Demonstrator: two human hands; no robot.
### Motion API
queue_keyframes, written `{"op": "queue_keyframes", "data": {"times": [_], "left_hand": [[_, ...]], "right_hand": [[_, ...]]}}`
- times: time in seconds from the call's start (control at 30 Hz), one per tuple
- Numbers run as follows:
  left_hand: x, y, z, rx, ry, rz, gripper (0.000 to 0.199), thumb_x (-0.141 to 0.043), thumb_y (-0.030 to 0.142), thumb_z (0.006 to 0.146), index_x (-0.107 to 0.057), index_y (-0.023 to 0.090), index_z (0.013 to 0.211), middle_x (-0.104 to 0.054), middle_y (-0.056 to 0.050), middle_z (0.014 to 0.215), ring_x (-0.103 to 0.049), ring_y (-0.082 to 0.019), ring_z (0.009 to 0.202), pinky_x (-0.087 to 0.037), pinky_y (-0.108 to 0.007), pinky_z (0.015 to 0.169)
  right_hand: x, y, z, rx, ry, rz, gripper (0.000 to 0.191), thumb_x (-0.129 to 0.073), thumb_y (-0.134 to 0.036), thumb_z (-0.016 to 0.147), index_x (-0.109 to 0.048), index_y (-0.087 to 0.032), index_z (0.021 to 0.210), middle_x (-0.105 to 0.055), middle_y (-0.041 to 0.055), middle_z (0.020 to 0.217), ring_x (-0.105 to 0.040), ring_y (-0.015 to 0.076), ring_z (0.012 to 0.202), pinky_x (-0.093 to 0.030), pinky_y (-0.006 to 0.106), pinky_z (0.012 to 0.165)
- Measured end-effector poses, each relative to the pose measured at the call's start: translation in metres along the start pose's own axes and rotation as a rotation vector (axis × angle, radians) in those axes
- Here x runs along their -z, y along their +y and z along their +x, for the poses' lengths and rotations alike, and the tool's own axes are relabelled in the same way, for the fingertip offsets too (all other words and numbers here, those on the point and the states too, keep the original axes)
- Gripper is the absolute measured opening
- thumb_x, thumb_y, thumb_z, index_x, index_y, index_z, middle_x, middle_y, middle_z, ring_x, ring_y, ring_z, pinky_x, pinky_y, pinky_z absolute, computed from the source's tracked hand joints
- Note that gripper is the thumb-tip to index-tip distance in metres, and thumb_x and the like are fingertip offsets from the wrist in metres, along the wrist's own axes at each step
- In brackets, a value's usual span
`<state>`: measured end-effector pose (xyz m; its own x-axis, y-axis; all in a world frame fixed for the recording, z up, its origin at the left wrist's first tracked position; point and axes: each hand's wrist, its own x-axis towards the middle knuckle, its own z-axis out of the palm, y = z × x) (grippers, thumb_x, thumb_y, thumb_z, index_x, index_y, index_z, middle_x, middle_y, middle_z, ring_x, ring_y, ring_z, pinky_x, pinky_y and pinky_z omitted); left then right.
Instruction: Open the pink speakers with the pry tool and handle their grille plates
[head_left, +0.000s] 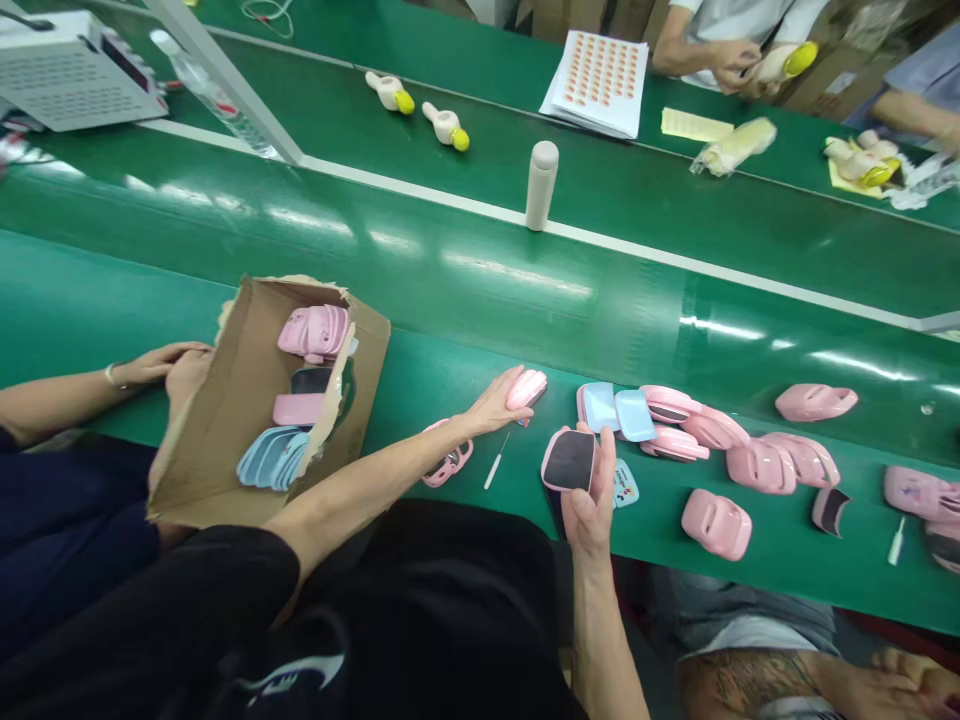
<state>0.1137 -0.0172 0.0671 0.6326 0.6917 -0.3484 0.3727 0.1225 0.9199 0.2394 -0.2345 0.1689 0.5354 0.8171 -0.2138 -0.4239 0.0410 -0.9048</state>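
My left hand [491, 403] reaches across a cardboard box and rests on a pink plastic shell [526, 390], fingers curved over it. My right hand [591, 495] grips a pink-framed piece with a black pad [568, 460], holding it upright. Between my hands lie a small white-handled screwdriver [496, 461] and a pink strap-like part [448, 463]. Just right of my right hand sit pale blue plastic pieces [616, 412] and several pink shells [716, 526]. The cardboard box [247, 420] holds pink parts [313, 332] and blue parts [272, 458].
A co-worker's hand [159, 362] with a bracelet lies left of the box. Green conveyor belts [300, 210] run across the view, with white-and-yellow products [390, 92] and a paper stack [596, 84] beyond. Other co-workers' hands [731, 62] work at the far side.
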Motion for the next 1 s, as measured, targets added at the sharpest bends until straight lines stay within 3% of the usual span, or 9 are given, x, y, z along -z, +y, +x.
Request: {"op": "queue_keyframes", "data": {"times": [0.07,0.13,0.2,0.3,0.43,0.53,0.63,0.83,1.0], "left_hand": [[0.003,0.001,0.009,0.030,-0.012,-0.104,0.116,-0.097,0.062,0.063,-0.054,0.014,0.160,-0.047,-0.021,0.170,-0.035,-0.046,0.162,-0.023,-0.053,0.136],[0.006,0.005,0.012,0.059,-0.013,-0.163,0.108,-0.086,0.074,0.074,-0.057,0.013,0.158,-0.061,-0.021,0.159,-0.048,-0.047,0.153,-0.038,-0.054,0.128],[0.007,0.011,0.009,0.089,-0.008,-0.228,0.099,-0.062,0.086,0.089,-0.060,0.012,0.154,-0.072,-0.022,0.144,-0.064,-0.045,0.138,-0.053,-0.055,0.113],[0.006,0.028,-0.006,0.138,-0.034,-0.460,0.096,-0.033,0.089,0.099,-0.062,0.014,0.151,-0.075,-0.022,0.139,-0.075,-0.041,0.119,-0.063,-0.054,0.095],[0.008,0.060,-0.044,0.286,-0.124,-1.061,0.080,-0.048,0.079,0.102,-0.068,0.014,0.143,-0.072,-0.024,0.142,-0.074,-0.041,0.122,-0.064,-0.057,0.095],[0.011,0.081,-0.075,0.325,-0.200,-1.243,0.075,-0.049,0.075,0.103,-0.066,0.016,0.146,-0.072,-0.025,0.141,-0.074,-0.046,0.121,-0.064,-0.066,0.087],[0.011,0.094,-0.097,0.255,-0.204,-1.285,0.071,-0.048,0.071,0.106,-0.064,0.018,0.149,-0.072,-0.023,0.142,-0.075,-0.045,0.120,-0.064,-0.066,0.088],[0.003,0.104,-0.119,0.186,-0.009,-1.181,0.058,-0.059,0.063,0.106,-0.074,0.016,0.136,-0.074,-0.018,0.142,-0.070,-0.034,0.131,-0.057,-0.047,0.108],[-0.002,0.110,-0.130,0.148,-0.049,-1.179,0.053,-0.068,0.060,0.102,-0.076,0.017,0.130,-0.079,-0.015,0.133,-0.072,-0.031,0.126,-0.053,-0.046,0.112]], "right_hand": [[-0.003,0.000,-0.002,-0.020,0.025,0.073,0.115,-0.087,-0.059,0.080,-0.025,-0.033,0.173,-0.033,0.0174,0.179,-0.042,0.0429,0.161,-0.038,0.068,0.126],[-0.006,-0.001,-0.004,-0.027,0.043,0.126,0.111,-0.088,-0.057,0.079,-0.031,-0.031,0.171,-0.035,0.0186,0.178,-0.045,0.0433,0.159,-0.037,0.069,0.127],[-0.009,-0.004,-0.005,-0.032,0.052,0.153,0.106,-0.088,-0.057,0.080,-0.037,-0.031,0.169,-0.037,0.0191,0.177,-0.049,0.0443,0.156,-0.036,0.072,0.126],[-0.012,-0.014,-0.006,-0.017,0.064,0.158,0.097,-0.085,-0.059,0.082,-0.045,-0.030,0.165,-0.042,0.0191,0.174,-0.053,0.0454,0.153,-0.034,0.075,0.126],[-0.023,-0.032,-0.007,0.068,0.096,0.136,0.090,-0.082,-0.061,0.084,-0.053,-0.028,0.162,-0.047,0.0174,0.171,-0.054,0.0442,0.152,-0.033,0.074,0.127],[-0.035,-0.044,-0.009,0.138,0.108,0.083,0.091,-0.082,-0.063,0.082,-0.053,-0.028,0.162,-0.050,0.0161,0.168,-0.054,0.0436,0.151,-0.037,0.073,0.126],[-0.047,-0.051,-0.015,0.197,0.111,0.007,0.094,-0.086,-0.058,0.082,-0.051,-0.028,0.163,-0.050,0.0157,0.167,-0.053,0.0429,0.153,-0.040,0.071,0.126],[-0.056,-0.049,-0.027,0.224,0.124,-0.278,0.104,-0.089,-0.044,0.082,-0.037,-0.026,0.170,-0.044,0.0175,0.171,-0.051,0.0395,0.155,-0.042,0.066,0.127],[-0.057,-0.042,-0.030,0.254,0.085,-0.362,0.106,-0.090,-0.039,0.082,-0.034,-0.026,0.171,-0.040,0.0183,0.174,-0.046,0.0366,0.159,-0.039,0.064,0.129]]}}
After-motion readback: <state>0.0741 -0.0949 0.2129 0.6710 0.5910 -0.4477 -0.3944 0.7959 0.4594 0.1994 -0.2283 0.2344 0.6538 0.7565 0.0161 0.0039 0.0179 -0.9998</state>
